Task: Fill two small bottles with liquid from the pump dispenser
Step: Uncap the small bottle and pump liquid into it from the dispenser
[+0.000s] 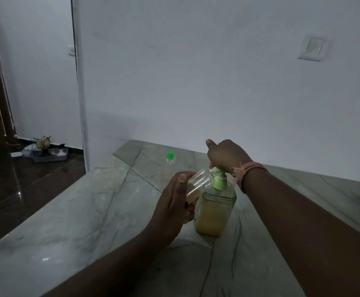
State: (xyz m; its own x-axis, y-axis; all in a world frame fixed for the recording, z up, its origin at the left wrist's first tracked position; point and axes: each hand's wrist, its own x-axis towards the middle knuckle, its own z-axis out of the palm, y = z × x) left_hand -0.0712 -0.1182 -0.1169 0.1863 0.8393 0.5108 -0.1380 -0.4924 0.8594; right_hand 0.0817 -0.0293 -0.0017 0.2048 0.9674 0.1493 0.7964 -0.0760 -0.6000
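Counter (72, 221): grey-green marble with dark veins, filling the near and middle ground; its left edge drops to a dark, glossy floor (24, 181).
Arms: both bare forearms reach in from the near edge, left from the bottom left, right from the bottom right.
Dispenser (215, 209): clear pump bottle standing upright on the counter at centre, roughly two-thirds full of yellow-orange liquid, with a green collar and pump on top.
Left hand (174, 206): just left of the dispenser, fingers and thumb curled round a small clear bottle.
Small bottle (198, 185): uncapped, tilted almost on its side, its mouth up against the green pump spout; a little yellowish liquid sits at its lower end.
Right hand (228, 156): on top of the pump head, covering it, thumb sticking up and to the left; whether the fingers curl round the pump or only press on it cannot be told.
Wristband (249, 169): pink threads tied round the right wrist.
Second bottle (170, 166): small and clear with a green cap, upright on the counter, farther off and left of the dispenser.
Wall (196, 71): plain white behind the counter, with a switch plate (312, 48) high on the right.
Far left: a tray (48, 156) of small items on the floor by a doorway.
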